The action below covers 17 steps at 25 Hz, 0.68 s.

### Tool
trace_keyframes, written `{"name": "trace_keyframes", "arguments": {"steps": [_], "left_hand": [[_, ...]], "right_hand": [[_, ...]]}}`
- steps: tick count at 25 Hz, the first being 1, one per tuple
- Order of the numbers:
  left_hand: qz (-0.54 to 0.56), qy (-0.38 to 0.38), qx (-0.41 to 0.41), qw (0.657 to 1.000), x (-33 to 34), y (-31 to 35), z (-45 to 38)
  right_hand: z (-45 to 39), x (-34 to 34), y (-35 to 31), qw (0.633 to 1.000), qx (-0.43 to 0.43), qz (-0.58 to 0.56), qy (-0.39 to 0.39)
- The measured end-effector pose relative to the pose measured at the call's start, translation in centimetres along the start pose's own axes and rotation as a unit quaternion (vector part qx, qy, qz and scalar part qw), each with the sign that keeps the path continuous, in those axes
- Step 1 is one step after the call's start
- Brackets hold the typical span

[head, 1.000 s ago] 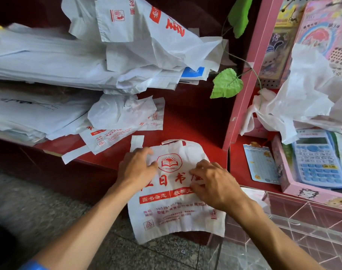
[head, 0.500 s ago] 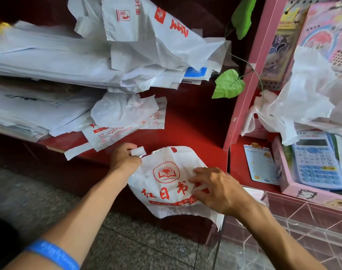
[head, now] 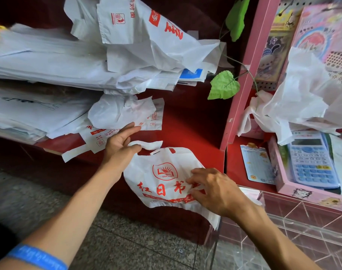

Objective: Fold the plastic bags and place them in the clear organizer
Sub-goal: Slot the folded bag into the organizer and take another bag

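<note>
A white plastic bag (head: pixel 162 178) with a red book logo and red characters lies on the front edge of the red counter (head: pixel 187 131), its lower part folded under. My right hand (head: pixel 215 190) pinches its right side near the fold. My left hand (head: pixel 120 145) is at the bag's upper left, thumb and fingers spread around the loose handle strip (head: pixel 150 145). The clear organizer (head: pixel 295 228) stands at the lower right, just beyond my right wrist.
Stacks of white bags (head: pixel 55 65) fill the shelves at left, with loose bags (head: pixel 123 114) spilling onto the counter. A pink shelf post (head: pixel 244 78), green leaves (head: pixel 223 85), crumpled bags (head: pixel 302 98) and a pink box with a calculator (head: pixel 312 162) are at right.
The bag's hanging lower half has been folded up under it. My left hand has moved from pressing the bag flat to its top-left handle and has opened its fingers.
</note>
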<state>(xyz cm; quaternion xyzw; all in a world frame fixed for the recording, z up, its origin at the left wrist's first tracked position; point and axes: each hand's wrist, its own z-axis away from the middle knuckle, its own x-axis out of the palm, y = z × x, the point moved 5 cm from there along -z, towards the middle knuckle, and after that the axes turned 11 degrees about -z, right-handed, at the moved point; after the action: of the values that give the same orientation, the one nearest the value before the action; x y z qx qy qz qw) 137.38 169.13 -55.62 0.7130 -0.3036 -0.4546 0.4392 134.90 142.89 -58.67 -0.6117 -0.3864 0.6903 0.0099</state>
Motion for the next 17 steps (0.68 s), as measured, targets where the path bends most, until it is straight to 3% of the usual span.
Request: {"name": "trace_keyframes", "arguments": {"steps": [1,3,4,7,10,17], "left_hand": [[-0.111,0.036,0.037,0.992,-0.2,-0.1,0.1],[-0.338,0.082,0.151,0.925,0.2,0.4,0.9],[-0.392,0.075,0.196,0.896,0.9,0.6,1.4],[-0.433,-0.056,0.164,0.884,2.9,0.8,2.4],[-0.507,-0.163,0.133,0.836,4.3,-0.6,2.9],[-0.468,-0.178,0.145,0.853,4.5,-1.1,2.8]], "right_hand": [[0.1,0.0,-0.1,1.0,0.001,-0.001,0.001],[0.2,-0.2,-0.3,1.0,0.006,0.004,0.004],[0.2,-0.3,-0.4,1.0,0.01,0.009,0.005],[0.0,-0.3,-0.6,0.999,0.02,0.035,0.015],[-0.7,-0.3,-0.6,0.996,0.045,0.063,0.035],[-8.5,-0.1,2.4,0.988,0.106,0.114,-0.016]]}}
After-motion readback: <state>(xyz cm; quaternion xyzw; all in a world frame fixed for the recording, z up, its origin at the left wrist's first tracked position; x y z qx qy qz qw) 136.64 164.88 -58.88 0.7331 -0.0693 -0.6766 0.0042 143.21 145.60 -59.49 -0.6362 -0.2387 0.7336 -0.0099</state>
